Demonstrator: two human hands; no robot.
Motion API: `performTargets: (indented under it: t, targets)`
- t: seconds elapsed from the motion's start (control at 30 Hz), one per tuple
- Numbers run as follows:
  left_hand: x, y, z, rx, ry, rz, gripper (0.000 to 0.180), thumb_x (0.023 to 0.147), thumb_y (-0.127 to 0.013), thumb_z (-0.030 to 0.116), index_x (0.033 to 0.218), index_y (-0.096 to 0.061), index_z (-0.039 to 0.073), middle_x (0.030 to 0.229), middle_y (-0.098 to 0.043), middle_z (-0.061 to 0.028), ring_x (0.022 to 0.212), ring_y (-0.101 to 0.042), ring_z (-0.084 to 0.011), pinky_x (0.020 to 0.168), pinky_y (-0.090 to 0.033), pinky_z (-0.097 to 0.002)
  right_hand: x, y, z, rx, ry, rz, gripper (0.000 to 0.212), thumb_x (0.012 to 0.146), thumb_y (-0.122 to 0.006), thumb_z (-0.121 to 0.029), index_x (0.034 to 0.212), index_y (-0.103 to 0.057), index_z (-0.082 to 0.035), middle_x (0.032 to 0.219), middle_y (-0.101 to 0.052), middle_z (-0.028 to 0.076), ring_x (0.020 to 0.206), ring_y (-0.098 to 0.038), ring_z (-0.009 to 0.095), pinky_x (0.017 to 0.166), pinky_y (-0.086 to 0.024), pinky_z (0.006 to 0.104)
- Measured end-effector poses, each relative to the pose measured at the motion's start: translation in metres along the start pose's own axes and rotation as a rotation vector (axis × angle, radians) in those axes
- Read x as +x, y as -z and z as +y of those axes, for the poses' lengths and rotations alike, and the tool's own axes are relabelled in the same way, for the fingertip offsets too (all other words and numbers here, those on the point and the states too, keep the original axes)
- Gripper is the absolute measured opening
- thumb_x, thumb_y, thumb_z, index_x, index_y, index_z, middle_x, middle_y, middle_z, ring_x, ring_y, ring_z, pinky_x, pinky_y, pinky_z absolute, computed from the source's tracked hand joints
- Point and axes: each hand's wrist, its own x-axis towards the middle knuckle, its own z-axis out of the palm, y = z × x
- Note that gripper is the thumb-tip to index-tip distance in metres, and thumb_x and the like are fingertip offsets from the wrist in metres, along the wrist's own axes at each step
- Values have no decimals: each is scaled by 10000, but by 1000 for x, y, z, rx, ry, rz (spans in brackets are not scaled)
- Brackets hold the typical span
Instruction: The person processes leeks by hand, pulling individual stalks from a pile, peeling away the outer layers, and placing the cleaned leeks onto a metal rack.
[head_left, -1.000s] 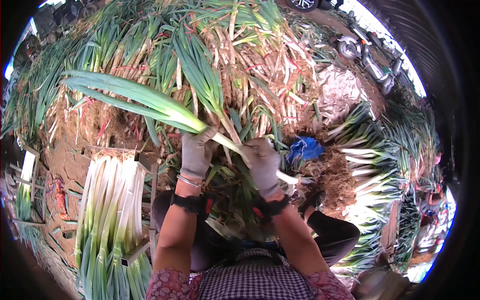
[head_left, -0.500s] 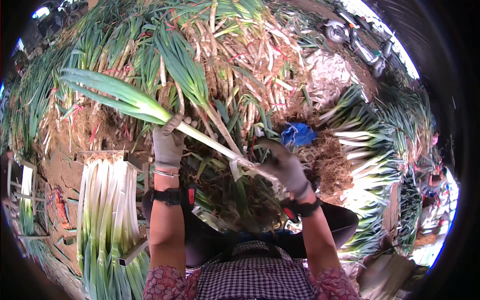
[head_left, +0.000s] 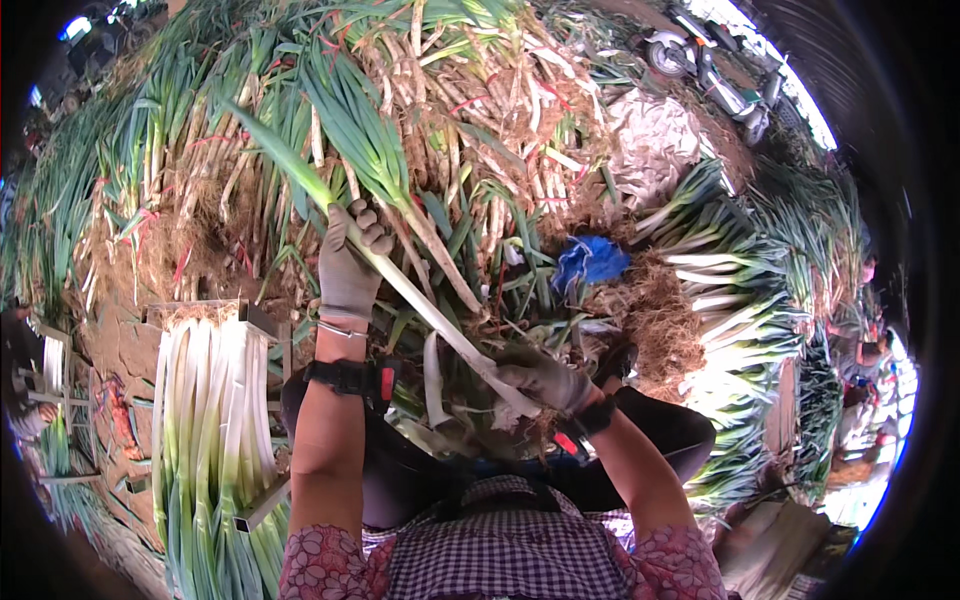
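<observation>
Left hand: grip closed round leek. Right hand: near root end, grip unclear. We judge step: peeling; next needs steady hold.

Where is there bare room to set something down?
Mostly a patch of brown ground between the heaped leeks and the metal rack; perhaps also the crumpled sheet between that heap and the scooter. Crowded: around the left hand and right hand, with the held leek and leaf scraps.
</observation>
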Motion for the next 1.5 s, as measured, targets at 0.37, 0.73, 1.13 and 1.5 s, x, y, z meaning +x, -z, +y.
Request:
performTargets:
  t: [0.37, 0.73, 1.13, 1.5]
  targets:
    - [9, -11, -1, 68, -55, 87, 261, 979, -506, 352, 1012, -538, 95, 786, -484, 15, 603, -427, -96, 555, -394, -243, -68, -28, 28, 530, 20, 387, 364, 953, -586, -240, 1246, -545, -27, 1176, -586, 63, 987, -584, 135, 795, -520, 280]
    - [25, -13, 19, -70, -192, 346, 299, 948, -557, 386, 763, -555, 150, 554, -446, 71, 442, -410, -89, 462, -384, -251, -69, -23, 19, -568, 192, 545, 358, 798, -724, -213, 1124, -653, -83, 1062, -659, 118, 873, -654, 271, 760, -525, 326]
    - [32, -7, 18, -254, -201, 229, 342, 964, -525, 376, 756, -568, 107, 582, -494, -3, 449, -437, -118, 460, -400, -264, 16, -46, -7, 370, 138, 622, 183, 923, -628, -225, 1003, -609, -62, 726, -540, -28, 640, -514, 111, 621, -447, 260]
    - [25, 30, 19, -83, -145, 272, 283, 938, -586, 323, 764, -536, 106, 638, -487, 15, 517, -433, -127, 492, -387, -266, -47, 0, -65, 174, 162, 425, 576, 889, -650, -198, 1365, -420, 32, 975, -642, 39, 795, -578, 92, 674, -459, 203]
